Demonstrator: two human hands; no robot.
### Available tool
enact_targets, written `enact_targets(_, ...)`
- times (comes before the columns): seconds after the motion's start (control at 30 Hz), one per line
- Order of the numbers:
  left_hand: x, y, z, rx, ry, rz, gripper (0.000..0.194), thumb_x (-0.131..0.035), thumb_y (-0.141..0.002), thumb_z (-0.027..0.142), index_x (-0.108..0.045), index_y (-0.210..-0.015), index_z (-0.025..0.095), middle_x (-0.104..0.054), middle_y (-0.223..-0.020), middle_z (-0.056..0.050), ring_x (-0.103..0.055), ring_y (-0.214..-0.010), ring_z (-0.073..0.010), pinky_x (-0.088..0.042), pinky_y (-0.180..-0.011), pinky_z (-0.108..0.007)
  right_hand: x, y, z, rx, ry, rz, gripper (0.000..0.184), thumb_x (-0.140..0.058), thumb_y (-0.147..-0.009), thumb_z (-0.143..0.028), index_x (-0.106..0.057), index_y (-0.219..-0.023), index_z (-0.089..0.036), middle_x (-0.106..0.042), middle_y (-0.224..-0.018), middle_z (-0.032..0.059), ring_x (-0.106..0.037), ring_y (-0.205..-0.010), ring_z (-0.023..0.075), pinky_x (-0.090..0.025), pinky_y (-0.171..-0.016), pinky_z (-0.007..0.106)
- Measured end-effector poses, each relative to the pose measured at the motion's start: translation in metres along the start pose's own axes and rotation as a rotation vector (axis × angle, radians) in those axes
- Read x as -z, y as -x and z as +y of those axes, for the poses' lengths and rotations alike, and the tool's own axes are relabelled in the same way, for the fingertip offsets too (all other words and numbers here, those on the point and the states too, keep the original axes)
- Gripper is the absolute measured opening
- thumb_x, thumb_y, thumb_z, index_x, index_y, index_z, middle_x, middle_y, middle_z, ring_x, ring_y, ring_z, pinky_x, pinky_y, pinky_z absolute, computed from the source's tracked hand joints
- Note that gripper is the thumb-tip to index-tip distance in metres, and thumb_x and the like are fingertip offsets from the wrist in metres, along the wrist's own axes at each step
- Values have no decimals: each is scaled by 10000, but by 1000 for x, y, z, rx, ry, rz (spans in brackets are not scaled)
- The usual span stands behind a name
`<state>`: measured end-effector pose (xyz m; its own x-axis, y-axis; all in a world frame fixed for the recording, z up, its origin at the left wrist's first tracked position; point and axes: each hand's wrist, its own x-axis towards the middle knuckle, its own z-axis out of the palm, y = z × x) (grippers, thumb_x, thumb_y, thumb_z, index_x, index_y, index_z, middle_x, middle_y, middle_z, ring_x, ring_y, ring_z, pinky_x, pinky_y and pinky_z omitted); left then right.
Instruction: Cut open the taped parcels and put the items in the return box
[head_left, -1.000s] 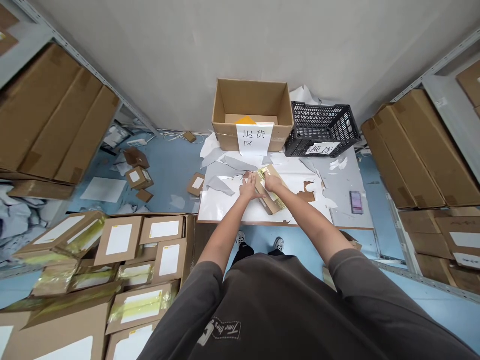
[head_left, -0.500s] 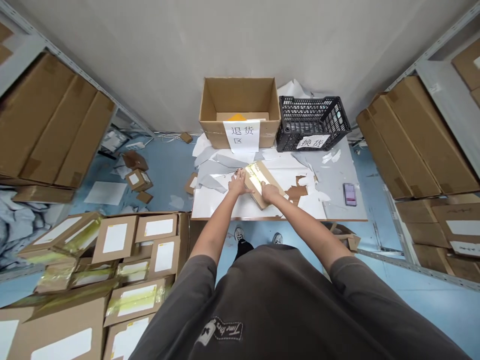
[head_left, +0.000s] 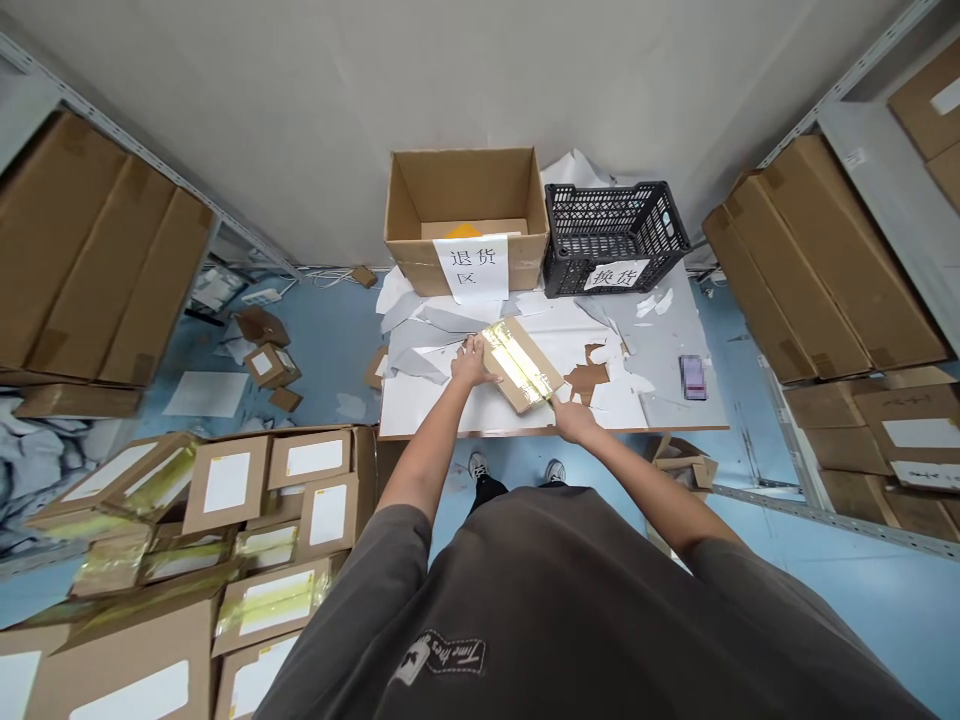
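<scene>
A flat cardboard box (head_left: 536,352) with shiny yellow tape along its top lies slanted on the white-covered table (head_left: 420,405). My left hand (head_left: 471,362) holds the box's left end, thumb apart from the other fingers. At the opposite, lower right end of the tape, my right hand (head_left: 574,419) is closed, knuckles up. Something small and yellowish shows at its fingertips, but I cannot make out whether it is a tool or tape.
Behind the box stand an open carton (head_left: 465,215) with a paper sign and a black plastic crate (head_left: 615,240). A phone (head_left: 693,377) lies on the table's right side. Torn paper (head_left: 427,335) is strewn about. Taped parcels (head_left: 274,600) fill the lower left; shelves with cartons flank both sides.
My right hand has slid from the middle of the box towards the right and down, past its near right end. More of the yellow tape is visible. My left hand stays at the left end.
</scene>
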<state>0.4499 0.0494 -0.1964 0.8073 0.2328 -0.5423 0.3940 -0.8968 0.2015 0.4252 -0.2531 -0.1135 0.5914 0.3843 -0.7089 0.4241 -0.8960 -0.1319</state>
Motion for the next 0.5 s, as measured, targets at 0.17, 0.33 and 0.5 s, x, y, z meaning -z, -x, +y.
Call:
enact_targets(0.17,-1,-3,-1,-35,48,36,1494,-895,-648,792,-65,-1768,254,4,-1844,-171,-134,-1678,-406,-357,-1289,-508,3,-3,44,2,-216,221,581,-616,-1012,-317,-485,-1572,-237,-771,-1236,158,-736,-1145,358,-550,-912,401)
enact_targets(0.33,-7,3,-10,-127,225,146,1565,-1022,-567,645,-70,-1748,260,-131,-1793,-205,-260,-1644,-374,-358,-1289,-418,-6,-61,50,-164,-586,432,882,-729,-927,-564,-365,-1634,-182,-727,-1368,169,-699,-1250,353,-545,-983,402)
enact_targets(0.5,-14,21,-27,-22,329,251,1439,-1016,-571,672,-208,-1701,299,-348,-1614,-159,-483,-1490,-352,-440,-1231,-403,-12,-113,24,-152,-790,500,1067,-774,-870,-576,-238,-1682,-136,-713,-1394,194,-711,-1231,343,-553,-982,387)
